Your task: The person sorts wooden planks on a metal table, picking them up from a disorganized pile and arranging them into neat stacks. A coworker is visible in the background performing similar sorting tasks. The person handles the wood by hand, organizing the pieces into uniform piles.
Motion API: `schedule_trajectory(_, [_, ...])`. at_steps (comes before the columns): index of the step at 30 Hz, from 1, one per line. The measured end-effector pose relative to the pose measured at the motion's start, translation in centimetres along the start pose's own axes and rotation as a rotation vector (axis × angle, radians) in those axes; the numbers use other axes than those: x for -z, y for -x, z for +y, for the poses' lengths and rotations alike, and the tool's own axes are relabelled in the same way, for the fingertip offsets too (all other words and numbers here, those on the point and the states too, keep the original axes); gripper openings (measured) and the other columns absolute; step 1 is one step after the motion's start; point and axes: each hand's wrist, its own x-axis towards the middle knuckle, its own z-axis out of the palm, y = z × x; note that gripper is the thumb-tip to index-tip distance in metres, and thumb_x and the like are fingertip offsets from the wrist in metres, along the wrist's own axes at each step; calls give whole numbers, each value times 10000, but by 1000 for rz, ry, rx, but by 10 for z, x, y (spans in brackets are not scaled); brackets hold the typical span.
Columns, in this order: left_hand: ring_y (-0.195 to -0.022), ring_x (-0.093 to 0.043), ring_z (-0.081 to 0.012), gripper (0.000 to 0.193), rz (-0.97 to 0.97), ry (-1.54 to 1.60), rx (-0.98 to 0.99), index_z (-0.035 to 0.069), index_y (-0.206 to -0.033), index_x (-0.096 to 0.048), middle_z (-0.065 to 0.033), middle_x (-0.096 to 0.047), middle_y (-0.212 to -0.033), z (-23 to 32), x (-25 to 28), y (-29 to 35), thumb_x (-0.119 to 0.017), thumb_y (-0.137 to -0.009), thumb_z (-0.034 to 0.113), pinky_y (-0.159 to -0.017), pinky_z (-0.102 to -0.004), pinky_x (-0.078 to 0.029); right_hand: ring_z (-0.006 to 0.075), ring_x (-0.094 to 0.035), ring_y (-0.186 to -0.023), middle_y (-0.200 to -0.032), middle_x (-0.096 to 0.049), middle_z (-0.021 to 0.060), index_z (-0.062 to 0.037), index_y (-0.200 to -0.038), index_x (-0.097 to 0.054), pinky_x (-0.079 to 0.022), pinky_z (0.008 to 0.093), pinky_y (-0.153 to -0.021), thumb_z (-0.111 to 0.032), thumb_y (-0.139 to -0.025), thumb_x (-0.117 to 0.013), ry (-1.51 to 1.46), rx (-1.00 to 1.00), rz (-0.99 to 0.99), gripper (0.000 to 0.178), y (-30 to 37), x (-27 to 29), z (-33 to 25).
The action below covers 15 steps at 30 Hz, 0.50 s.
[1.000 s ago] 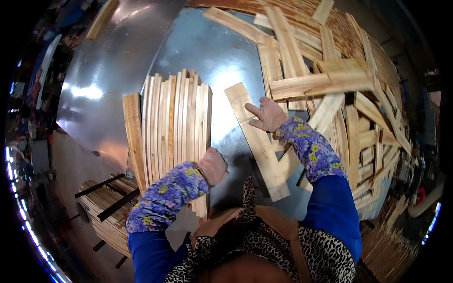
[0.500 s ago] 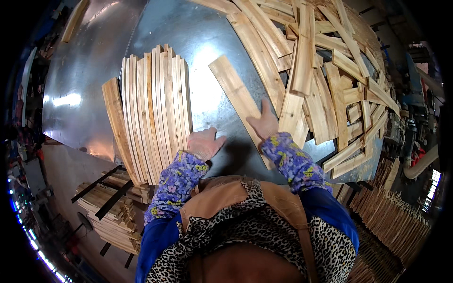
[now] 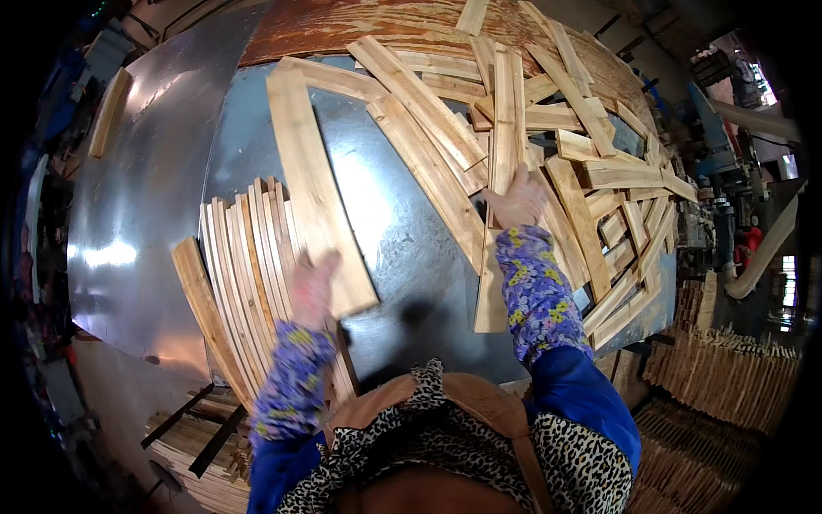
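Note:
My left hand (image 3: 315, 287), blurred by motion, grips the left edge of a wide, pale wooden board (image 3: 317, 184) near its lower end. That board slants above the right part of a row of narrow wooden slats (image 3: 248, 265) standing on edge side by side, and hides some of them. My right hand (image 3: 518, 204) is closed across the lower end of a long wooden board (image 3: 509, 111) on the loose pile, thumb on its left side. Beneath that hand another board (image 3: 490, 300) points toward me. A darker slat (image 3: 205, 313) leans at the row's left side.
Loose boards (image 3: 591, 206) lie crisscrossed on the right of the metal-topped table (image 3: 137, 248). A reddish wooden sheet (image 3: 342, 30) spans the far side. One short board (image 3: 110, 113) rests far left. Stacked slats stand below the table at left (image 3: 201, 454) and right (image 3: 719, 377).
The wide board has gone from beside my right hand to my left hand, over the slat row. My right hand has moved up and right onto another board. The view has shifted too.

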Motion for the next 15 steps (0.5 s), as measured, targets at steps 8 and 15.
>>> schedule_trajectory(8, [-1068,-767,-306,689,255,-73,-422,-70,-1435,-649,-231,-766,-1265,178,102,-263,-791,-984,431,-934,-453,-615,413,-740,-1173,-1304,-695,292,-56,-1616,-493,-613,514,-972,-254,-777,-804,-340,20,-54,917,-5,-23,37])
schedule_trajectory(15, [-1397,-632,-363,618,34,-711,-856,98,-1524,-627,-156,-684,-1495,122,-32,-177,-752,-1000,401,-1210,-442,-485,331,-730,-1251,-1383,-712,215,136,-1564,-503,-573,411,-1121,-106,-861,-635,-1529,-261,-609,755,48,22,69])
